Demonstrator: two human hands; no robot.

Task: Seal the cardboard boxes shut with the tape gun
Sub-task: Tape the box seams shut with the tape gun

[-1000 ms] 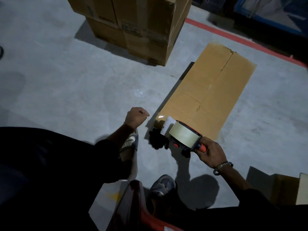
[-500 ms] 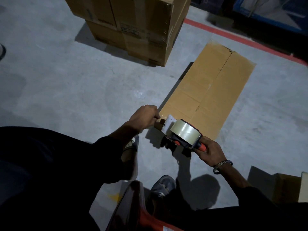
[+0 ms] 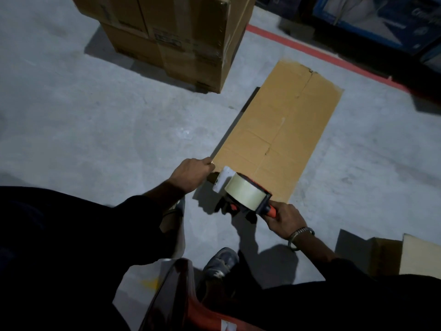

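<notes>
A flat brown cardboard box point(image 3: 284, 130) lies on the grey floor, its flaps meeting along a centre seam. My right hand point(image 3: 282, 219) grips the orange handle of the tape gun point(image 3: 243, 192), whose roll of clear tape sits over the box's near end. My left hand point(image 3: 191, 174) is at the box's near left corner with curled fingers, just left of the gun's white front plate. What the fingers hold is hidden.
A stack of sealed cardboard boxes point(image 3: 181, 37) stands at the back left. A red floor line point(image 3: 317, 52) runs along the back right, with blue packages point(image 3: 381, 20) behind it. Another carton point(image 3: 405, 256) sits at the right edge. My shoes point(image 3: 220, 261) are near the bottom.
My left hand moved from beside my knee over to the box's near left corner. The tape gun shifted slightly forward over the box's near end.
</notes>
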